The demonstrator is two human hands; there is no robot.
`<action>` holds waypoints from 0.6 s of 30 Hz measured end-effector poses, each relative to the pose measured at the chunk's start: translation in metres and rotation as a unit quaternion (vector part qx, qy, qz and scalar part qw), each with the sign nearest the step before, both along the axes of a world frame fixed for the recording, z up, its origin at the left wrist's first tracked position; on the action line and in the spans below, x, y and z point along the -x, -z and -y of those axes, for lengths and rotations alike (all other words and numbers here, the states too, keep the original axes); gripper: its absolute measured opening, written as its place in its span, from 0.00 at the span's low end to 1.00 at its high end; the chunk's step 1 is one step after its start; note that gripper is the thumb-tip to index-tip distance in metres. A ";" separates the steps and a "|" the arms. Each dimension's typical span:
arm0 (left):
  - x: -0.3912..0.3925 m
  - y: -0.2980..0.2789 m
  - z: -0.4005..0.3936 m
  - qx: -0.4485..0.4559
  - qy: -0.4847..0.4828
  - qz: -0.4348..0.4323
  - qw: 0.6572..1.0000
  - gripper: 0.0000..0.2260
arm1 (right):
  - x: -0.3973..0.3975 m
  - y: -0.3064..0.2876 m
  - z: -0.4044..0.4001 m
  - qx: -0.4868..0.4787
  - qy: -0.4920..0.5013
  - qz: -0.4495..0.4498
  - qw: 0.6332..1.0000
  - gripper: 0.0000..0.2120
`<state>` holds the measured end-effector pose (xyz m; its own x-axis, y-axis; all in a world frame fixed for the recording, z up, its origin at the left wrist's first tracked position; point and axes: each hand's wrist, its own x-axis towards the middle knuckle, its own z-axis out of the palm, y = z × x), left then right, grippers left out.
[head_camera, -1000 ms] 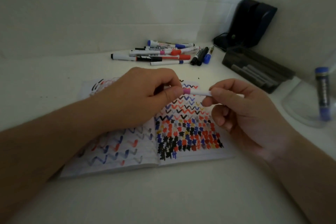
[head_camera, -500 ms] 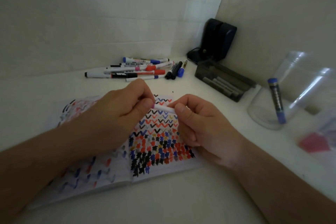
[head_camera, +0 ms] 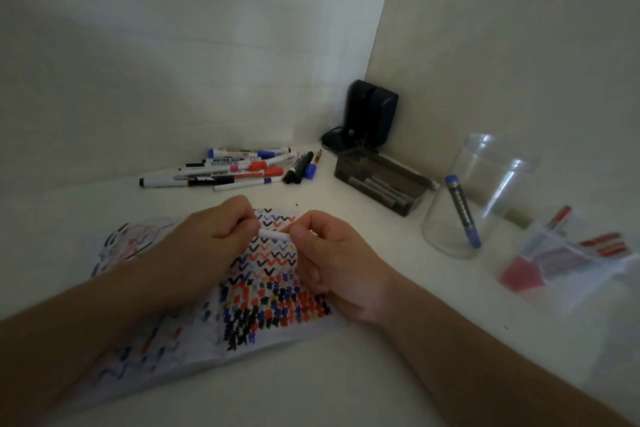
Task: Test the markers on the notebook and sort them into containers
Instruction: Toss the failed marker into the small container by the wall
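Fingers [head_camera: 242,218] of both hands pinch one white marker [head_camera: 273,234] above the notebook [head_camera: 277,295].

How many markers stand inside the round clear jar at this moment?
1. A single blue-capped marker leans inside the clear jar on the right, its lower end on the jar's bottom. No other marker shows through the wall.

A white table [head_camera: 381,374] fills the lower frame, meeting pale walls [head_camera: 173,45] in a corner at upper right. In that corner stands a black device [head_camera: 372,114], upright against the wall, with a dark cable [head_camera: 330,137] coiled at its base on the left. Small dark specks [head_camera: 297,204] lie on the table near centre.
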<state>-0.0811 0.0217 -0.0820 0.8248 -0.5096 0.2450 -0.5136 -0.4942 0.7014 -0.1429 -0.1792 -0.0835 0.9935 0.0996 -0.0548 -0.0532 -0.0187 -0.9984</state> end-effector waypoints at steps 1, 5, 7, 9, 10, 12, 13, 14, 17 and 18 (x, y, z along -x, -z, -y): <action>0.001 0.000 0.000 0.000 -0.001 -0.011 1.000 0.12 | 0.000 0.000 -0.001 0.002 0.006 -0.006 1.000 0.07; 0.000 -0.007 0.003 -0.021 -0.006 -0.053 0.998 0.12 | 0.003 -0.007 -0.002 0.010 0.015 -0.043 0.999 0.07; 0.007 -0.018 0.013 -0.078 0.009 -0.063 0.995 0.12 | 0.013 -0.017 0.004 0.026 0.046 -0.055 0.997 0.08; 0.025 -0.029 0.032 -0.091 0.022 -0.061 0.994 0.11 | 0.032 -0.028 0.020 0.001 0.088 -0.033 0.996 0.05; 0.039 -0.035 0.046 -0.065 0.025 -0.071 0.995 0.10 | 0.048 -0.032 0.032 -0.030 0.111 -0.013 0.993 0.05; 0.075 -0.044 0.080 0.042 0.043 -0.144 0.988 0.08 | 0.094 -0.038 0.060 -0.056 0.155 0.042 0.985 0.08; 0.095 -0.048 0.099 0.093 0.069 -0.190 0.975 0.07 | 0.124 -0.036 0.076 -0.055 0.175 0.072 0.980 0.10; 0.117 -0.049 0.119 0.129 0.101 -0.229 0.959 0.06 | 0.155 -0.032 0.091 -0.054 0.200 0.097 0.973 0.11; 0.183 -0.040 0.177 0.162 0.202 -0.297 0.919 0.04 | 0.251 -0.008 0.133 -0.083 0.305 0.127 0.940 0.13; 0.204 -0.031 0.194 0.152 0.233 -0.316 0.907 0.04 | 0.280 0.004 0.146 -0.107 0.343 0.126 0.925 0.11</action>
<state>-0.2851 -0.1727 -0.0508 0.5625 -0.8267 -0.0136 -0.0649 -0.0606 0.9960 -0.4233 -0.3248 -0.0872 0.8051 -0.5774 0.1355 0.2562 0.1325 -0.9575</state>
